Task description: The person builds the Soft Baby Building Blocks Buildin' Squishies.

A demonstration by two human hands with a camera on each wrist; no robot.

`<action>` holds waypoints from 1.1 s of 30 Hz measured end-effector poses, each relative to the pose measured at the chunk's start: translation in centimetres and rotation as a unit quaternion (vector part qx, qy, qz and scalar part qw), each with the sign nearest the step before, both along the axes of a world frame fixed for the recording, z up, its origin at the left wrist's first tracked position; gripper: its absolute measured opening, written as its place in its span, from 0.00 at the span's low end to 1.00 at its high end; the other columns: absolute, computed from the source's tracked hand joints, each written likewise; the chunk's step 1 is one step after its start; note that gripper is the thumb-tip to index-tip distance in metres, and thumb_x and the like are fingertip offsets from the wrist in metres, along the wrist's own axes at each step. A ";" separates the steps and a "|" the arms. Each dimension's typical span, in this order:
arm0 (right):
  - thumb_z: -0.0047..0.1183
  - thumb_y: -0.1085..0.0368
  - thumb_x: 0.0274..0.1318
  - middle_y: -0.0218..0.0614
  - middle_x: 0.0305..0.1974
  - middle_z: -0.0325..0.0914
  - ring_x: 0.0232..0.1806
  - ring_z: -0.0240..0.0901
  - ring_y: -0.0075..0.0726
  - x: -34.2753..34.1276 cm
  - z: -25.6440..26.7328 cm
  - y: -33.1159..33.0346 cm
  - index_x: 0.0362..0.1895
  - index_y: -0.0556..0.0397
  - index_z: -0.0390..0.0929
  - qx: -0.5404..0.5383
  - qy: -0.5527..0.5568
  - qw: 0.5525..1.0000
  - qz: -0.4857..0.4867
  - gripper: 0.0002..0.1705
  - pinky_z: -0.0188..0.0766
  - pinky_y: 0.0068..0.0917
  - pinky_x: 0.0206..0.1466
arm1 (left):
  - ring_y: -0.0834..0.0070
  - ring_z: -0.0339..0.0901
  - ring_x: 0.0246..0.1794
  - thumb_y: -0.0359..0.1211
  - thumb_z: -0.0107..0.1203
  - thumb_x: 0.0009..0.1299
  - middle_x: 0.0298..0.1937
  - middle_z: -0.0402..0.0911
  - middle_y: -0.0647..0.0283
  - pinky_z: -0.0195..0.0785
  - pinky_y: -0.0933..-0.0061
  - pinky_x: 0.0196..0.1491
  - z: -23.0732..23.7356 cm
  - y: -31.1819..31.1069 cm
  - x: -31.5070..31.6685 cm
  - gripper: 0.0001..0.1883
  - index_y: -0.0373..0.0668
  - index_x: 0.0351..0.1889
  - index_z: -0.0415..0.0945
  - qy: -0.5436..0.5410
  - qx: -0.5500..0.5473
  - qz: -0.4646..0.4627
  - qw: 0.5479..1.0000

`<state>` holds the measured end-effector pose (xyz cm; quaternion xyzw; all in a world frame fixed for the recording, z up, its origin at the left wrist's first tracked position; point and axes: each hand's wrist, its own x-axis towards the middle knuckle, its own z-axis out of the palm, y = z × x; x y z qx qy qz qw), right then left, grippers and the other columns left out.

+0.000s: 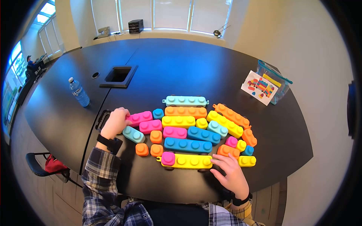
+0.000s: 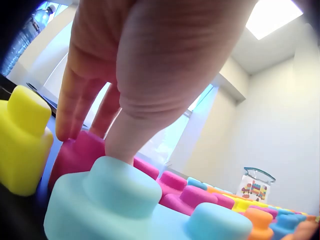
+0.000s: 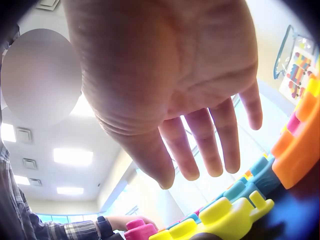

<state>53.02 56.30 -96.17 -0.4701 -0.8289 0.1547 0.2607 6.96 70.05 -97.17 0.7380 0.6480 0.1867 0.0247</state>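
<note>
In the head view my left hand (image 1: 116, 121) is at the left end of the group of toy building blocks, on a magenta block (image 1: 140, 118). The left wrist view shows thumb and fingers on either side of that magenta block (image 2: 75, 156), with a light blue block (image 2: 120, 195) in front. My right hand (image 1: 230, 173) hovers by the right end of a yellow wheeled base (image 1: 194, 162), its fingers loosely spread and holding nothing. A pink one-stud block (image 1: 168, 158) sits on that base's left end. An orange block (image 1: 228, 151) lies just beyond the right fingertips.
Several orange, yellow, blue and pink blocks lie close together on the dark table (image 1: 151, 71). Behind them is a light blue wheeled base (image 1: 185, 101). A water bottle (image 1: 79, 92) stands at left. A clear bag (image 1: 283, 81) with a picture card (image 1: 259, 87) is at back right.
</note>
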 end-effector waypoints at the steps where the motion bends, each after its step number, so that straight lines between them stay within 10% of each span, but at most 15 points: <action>1: 0.68 0.61 0.61 0.38 0.62 0.82 0.63 0.77 0.50 0.1 -0.1 -0.1 0.58 0.51 0.84 0.001 0.008 1.000 -0.002 0.21 0.62 0.58 0.77 | 0.47 0.83 0.44 0.30 0.72 0.60 0.39 0.84 0.49 0.78 0.52 0.48 -0.1 0.1 -0.3 0.10 0.36 0.35 0.84 -0.027 0.019 -0.003 0.999; 14: 0.68 0.64 0.61 0.40 0.61 0.83 0.62 0.79 0.51 0.1 0.7 -1.1 0.56 0.53 0.84 0.018 0.027 0.999 0.008 0.20 0.68 0.51 0.73 | 0.56 0.86 0.43 0.25 0.73 0.59 0.42 0.86 0.50 0.81 0.61 0.44 3.1 -3.1 0.1 0.17 0.33 0.43 0.80 -0.013 0.083 0.032 0.996; 18: 0.67 0.64 0.61 0.42 0.64 0.80 0.63 0.77 0.53 -1.2 1.7 -2.0 0.62 0.52 0.81 0.027 0.045 0.999 0.003 0.25 0.70 0.50 0.71 | 0.61 0.86 0.49 0.20 0.69 0.64 0.49 0.84 0.52 0.85 0.67 0.51 7.6 -9.1 6.3 0.16 0.32 0.48 0.77 -0.228 0.104 -0.080 0.965; 33: 0.69 0.67 0.58 0.43 0.60 0.80 0.57 0.79 0.55 -3.8 1.9 -0.1 0.67 0.51 0.78 0.075 0.041 0.994 0.061 0.31 0.77 0.42 0.60 | 0.56 0.84 0.52 0.27 0.70 0.64 0.56 0.83 0.55 0.80 0.61 0.52 4.4 -15.2 14.4 0.23 0.40 0.57 0.80 -0.246 0.044 -0.206 0.946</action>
